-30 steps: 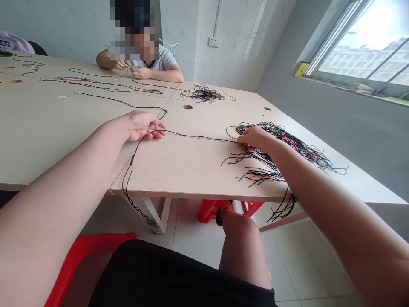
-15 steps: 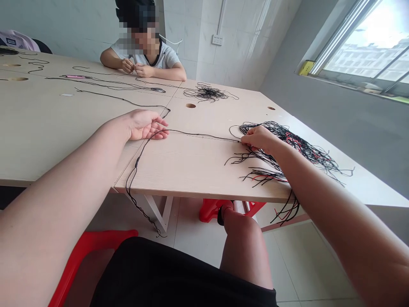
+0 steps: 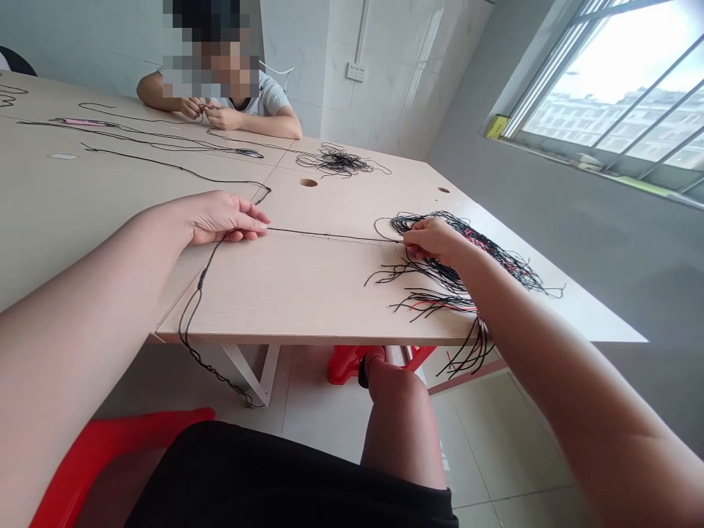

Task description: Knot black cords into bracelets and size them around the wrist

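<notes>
A thin black cord (image 3: 330,235) runs straight across the table between my two hands. My left hand (image 3: 228,218) is closed on it, thumb and fingers pressed together. From there the cord drops over the table's front edge, with a knotted part and a twisted, looped end (image 3: 206,359) hanging down. My right hand (image 3: 429,239) pinches the cord's other end; the fingertips are partly hidden. Just behind and under the right hand lies a bundle of black and red cords (image 3: 495,253), its loose ends (image 3: 440,302) spreading forward and over the edge.
Across the table (image 3: 308,293) a person (image 3: 225,117) handles a cord with both hands. A tangle of black cord (image 3: 338,159), more loose cords (image 3: 181,167) and a pink tool (image 3: 82,122) lie farther back. A red stool (image 3: 346,364) stands under the table.
My left hand has closed its fingers on the cord, and the slack between my hands has been pulled straight. The view has shifted slightly to the right.
</notes>
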The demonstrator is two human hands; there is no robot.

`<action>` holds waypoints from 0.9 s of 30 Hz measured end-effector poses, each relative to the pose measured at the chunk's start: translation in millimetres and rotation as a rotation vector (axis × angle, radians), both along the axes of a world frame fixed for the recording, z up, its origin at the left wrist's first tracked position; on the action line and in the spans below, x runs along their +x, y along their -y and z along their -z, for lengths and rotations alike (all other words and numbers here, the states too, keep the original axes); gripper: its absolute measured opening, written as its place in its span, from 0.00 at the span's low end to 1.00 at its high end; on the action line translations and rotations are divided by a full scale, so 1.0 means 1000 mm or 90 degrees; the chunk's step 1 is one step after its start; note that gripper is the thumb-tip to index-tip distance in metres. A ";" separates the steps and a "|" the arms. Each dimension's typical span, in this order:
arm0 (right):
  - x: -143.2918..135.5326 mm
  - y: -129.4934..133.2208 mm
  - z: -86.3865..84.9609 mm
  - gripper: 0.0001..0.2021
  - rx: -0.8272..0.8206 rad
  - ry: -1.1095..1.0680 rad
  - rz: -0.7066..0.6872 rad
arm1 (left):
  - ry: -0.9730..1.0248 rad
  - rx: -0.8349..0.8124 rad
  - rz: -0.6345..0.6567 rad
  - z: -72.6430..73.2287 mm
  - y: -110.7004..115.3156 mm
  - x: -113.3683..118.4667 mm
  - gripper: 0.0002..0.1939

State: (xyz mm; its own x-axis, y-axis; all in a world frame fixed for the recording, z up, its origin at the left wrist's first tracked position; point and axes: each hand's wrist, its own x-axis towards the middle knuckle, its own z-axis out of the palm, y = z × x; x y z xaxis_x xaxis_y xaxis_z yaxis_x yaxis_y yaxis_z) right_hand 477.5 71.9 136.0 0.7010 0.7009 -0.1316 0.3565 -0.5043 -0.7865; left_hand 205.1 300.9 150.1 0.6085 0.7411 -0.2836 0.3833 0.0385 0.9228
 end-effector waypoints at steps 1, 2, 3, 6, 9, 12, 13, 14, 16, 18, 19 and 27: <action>0.001 0.002 -0.001 0.14 0.010 -0.012 -0.002 | -0.012 0.011 0.002 0.001 -0.002 0.001 0.13; 0.002 0.003 -0.001 0.14 0.019 -0.024 -0.004 | -0.028 0.027 0.005 0.002 -0.003 0.002 0.12; 0.002 0.004 -0.001 0.13 0.028 -0.034 -0.009 | -0.041 0.041 0.004 0.002 -0.004 0.002 0.12; 0.003 0.005 0.000 0.12 0.050 -0.060 -0.025 | -0.023 0.048 -0.026 0.003 -0.006 0.003 0.11; 0.003 0.005 0.001 0.10 0.058 -0.074 -0.041 | -0.018 0.040 -0.041 0.002 -0.005 0.002 0.10; 0.003 0.004 0.003 0.10 0.053 -0.071 -0.045 | -0.026 0.041 -0.047 0.000 -0.006 0.000 0.11; 0.004 0.003 0.004 0.10 0.050 -0.067 -0.045 | -0.029 0.042 -0.047 0.000 -0.006 -0.001 0.12; 0.004 0.003 0.005 0.10 0.046 -0.061 -0.045 | -0.032 0.042 -0.048 0.000 -0.006 -0.001 0.12; 0.005 0.002 0.006 0.09 0.040 -0.045 -0.050 | -0.039 0.046 -0.051 0.000 -0.005 -0.001 0.14; 0.004 0.001 0.006 0.09 0.032 -0.023 -0.059 | -0.057 0.065 -0.059 0.000 -0.003 -0.001 0.15; 0.002 0.001 0.005 0.09 0.027 -0.008 -0.065 | -0.072 0.080 -0.062 0.000 -0.002 -0.001 0.16; -0.040 0.018 -0.021 0.04 0.076 0.127 -0.151 | -0.350 0.476 0.032 -0.023 0.018 -0.017 0.18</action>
State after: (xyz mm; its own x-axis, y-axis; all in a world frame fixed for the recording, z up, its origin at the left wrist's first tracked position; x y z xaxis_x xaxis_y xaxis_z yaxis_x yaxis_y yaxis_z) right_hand 437.4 54.4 157.5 0.5207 0.8496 0.0843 0.6057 -0.2980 -0.7378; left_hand 188.0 282.7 173.1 0.5664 0.8241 -0.0009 0.7595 -0.5215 0.3889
